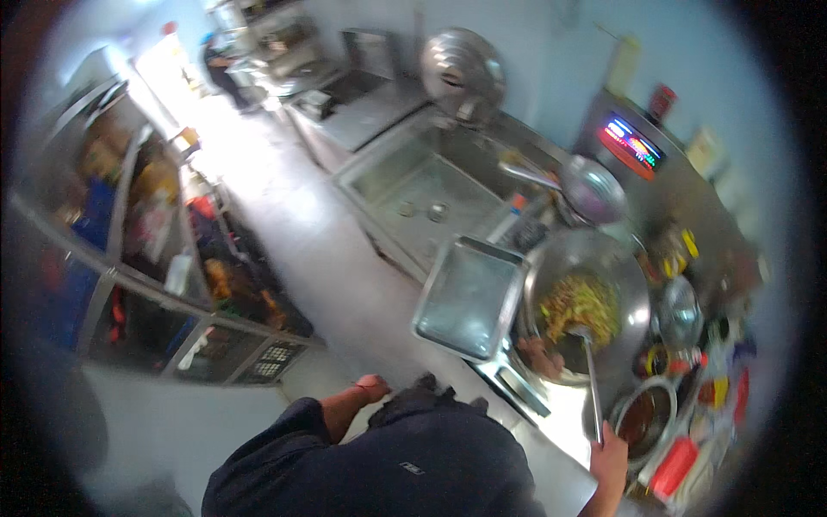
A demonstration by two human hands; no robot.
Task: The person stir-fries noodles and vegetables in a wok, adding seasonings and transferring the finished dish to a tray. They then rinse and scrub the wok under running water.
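At the lower right, my right hand [608,447] grips the long handle of a metal wok spatula or ladle [591,381]. Its head rests in the yellow-green and brown chopped food [581,304] inside a large metal wok [630,271]. A brown cloth-like thing [541,357] lies at the wok's near left rim. My left hand [373,386] is beside my body, apart from the wok; its fingers are mostly hidden. Left of the wok, a rectangular metal tray [470,297] sits on what looks like a digital scale [517,388].
A metal sink [413,194] lies beyond the tray. Another pan [591,190] stands behind the wok, below a lit display [630,145]. Right of my hand are a pot of dark red sauce [646,417] and several containers. A glass-doored cabinet [148,284] is left; a person [223,71] stands far off.
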